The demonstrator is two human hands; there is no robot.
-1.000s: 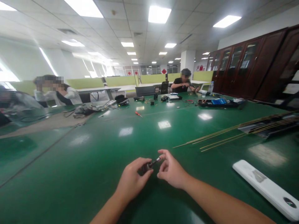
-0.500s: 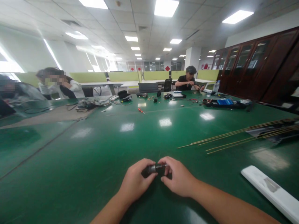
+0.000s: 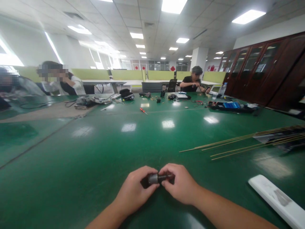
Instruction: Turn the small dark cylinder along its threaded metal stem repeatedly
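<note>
A small cylindrical metal part (image 3: 153, 178), silvery with a darker, narrower ridged end on the right, lies sideways between my hands just above the green table (image 3: 95, 165). Around its wider body, the thumb and fingers of my left hand (image 3: 135, 187) are closed. My right hand (image 3: 181, 183) pinches the narrow ridged end, its thumb and fingertips close to my left ones. The fingers cover both ends of the part, so I cannot make out its exact kind.
Thin brass-coloured rods (image 3: 228, 141) reach in from the right. A long white case (image 3: 274, 197) lies at the lower right. Farther off are a red screwdriver (image 3: 143, 110), a black tray (image 3: 233, 106) and several small black parts. A person (image 3: 194, 81) sits across the table; two others sit at left.
My right fingers have moved left along the part, closer to my left hand. More of the silvery body shows now. The whole view has shifted slightly.
</note>
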